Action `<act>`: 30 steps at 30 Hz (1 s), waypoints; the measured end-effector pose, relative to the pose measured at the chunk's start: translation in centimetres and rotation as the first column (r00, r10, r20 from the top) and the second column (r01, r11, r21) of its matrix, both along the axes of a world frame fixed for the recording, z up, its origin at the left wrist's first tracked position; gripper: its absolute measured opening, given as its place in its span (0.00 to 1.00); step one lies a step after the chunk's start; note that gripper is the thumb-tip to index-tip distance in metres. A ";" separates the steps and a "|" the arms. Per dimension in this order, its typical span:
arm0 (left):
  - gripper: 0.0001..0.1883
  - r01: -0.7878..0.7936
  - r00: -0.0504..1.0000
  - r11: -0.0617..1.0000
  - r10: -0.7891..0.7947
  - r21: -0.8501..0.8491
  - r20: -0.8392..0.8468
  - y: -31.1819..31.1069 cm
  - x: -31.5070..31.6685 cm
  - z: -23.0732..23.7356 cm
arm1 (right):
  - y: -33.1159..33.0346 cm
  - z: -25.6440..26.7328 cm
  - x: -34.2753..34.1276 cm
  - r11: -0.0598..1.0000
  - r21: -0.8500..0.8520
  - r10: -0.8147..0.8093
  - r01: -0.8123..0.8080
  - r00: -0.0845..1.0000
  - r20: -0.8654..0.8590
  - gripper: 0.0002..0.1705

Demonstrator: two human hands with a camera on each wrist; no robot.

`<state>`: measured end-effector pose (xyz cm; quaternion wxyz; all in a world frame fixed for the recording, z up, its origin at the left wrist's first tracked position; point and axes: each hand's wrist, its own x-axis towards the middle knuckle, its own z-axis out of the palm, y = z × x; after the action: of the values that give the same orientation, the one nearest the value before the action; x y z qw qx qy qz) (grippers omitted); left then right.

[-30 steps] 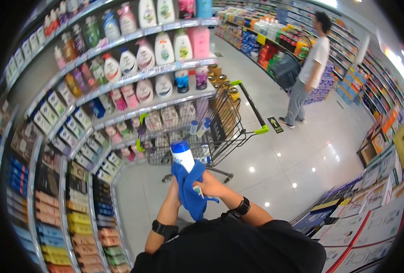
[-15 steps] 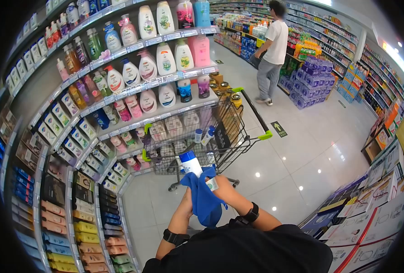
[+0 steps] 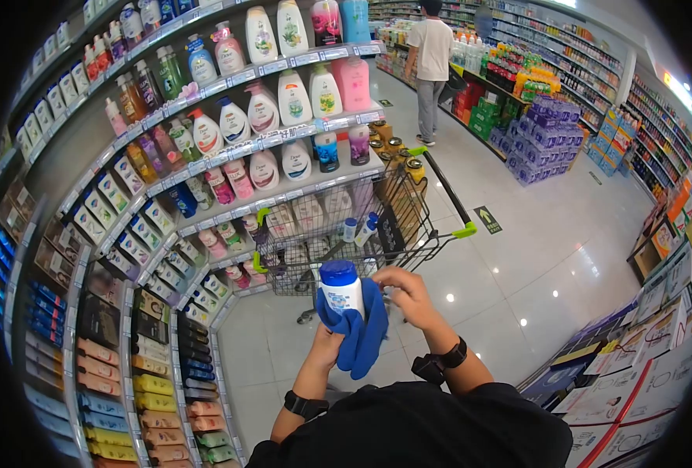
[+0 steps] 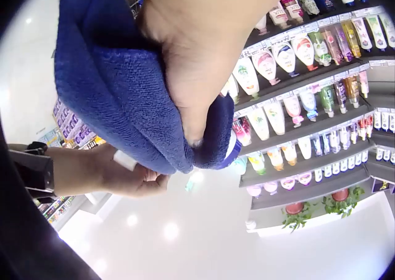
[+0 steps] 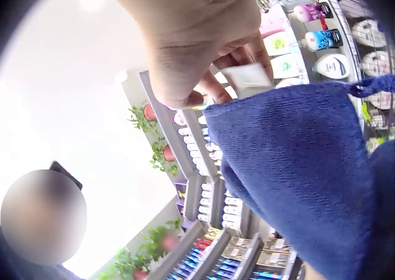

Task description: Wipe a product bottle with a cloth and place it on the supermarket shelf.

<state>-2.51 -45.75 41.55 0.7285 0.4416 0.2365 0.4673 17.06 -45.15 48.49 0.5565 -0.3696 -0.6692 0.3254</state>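
A white bottle (image 3: 341, 295) with a blue cap stands nearly upright in the head view, its lower part wrapped in a blue cloth (image 3: 364, 337). The left hand (image 3: 326, 347) grips bottle and cloth from the left; in the left wrist view its thumb presses the cloth (image 4: 133, 101). The right hand (image 3: 408, 296) is at the cloth's right edge with bent fingers. In the right wrist view that hand (image 5: 207, 51) has its fingers curled beside a white tag (image 5: 248, 77) at the cloth's edge; whether they pinch it, I cannot tell.
A wire shopping cart (image 3: 315, 269) with several bottles in it stands just beyond the hands. Shelves of bottles (image 3: 268, 136) curve around the left, and stacked boxes (image 3: 635, 382) line the right. A person (image 3: 430, 58) is in the far aisle.
The right hand has shifted from around the cloth to its right edge, and more of the bottle's label shows. The person in the aisle has walked farther away to the left.
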 end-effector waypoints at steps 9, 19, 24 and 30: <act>0.36 0.078 0.996 0.991 -0.072 0.105 -0.061 -0.1 0.1 -0.4 | -0.7 -0.3 -2.3 0.868 -0.201 0.413 -0.455 0.884 -0.217 0.33; 0.22 0.306 0.880 0.866 -0.099 -0.395 0.465 0.6 0.7 -1.7 | -0.9 2.4 -3.4 0.968 0.237 0.015 -0.077 0.968 0.252 0.28; 0.20 0.302 0.886 0.853 -0.086 -0.426 0.455 1.4 2.1 -2.7 | -0.9 1.7 -4.6 0.957 0.251 0.043 -0.143 0.930 0.364 0.26; 0.18 0.253 0.935 0.837 -0.083 -0.485 0.346 2.5 0.6 -5.3 | 0.2 0.0 -5.3 0.930 0.353 -0.034 -0.103 0.931 0.362 0.22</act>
<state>-1.88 -43.24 36.22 0.8872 0.1676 0.1964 0.3824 11.75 -44.96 48.51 0.4767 -0.3011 -0.8154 0.1312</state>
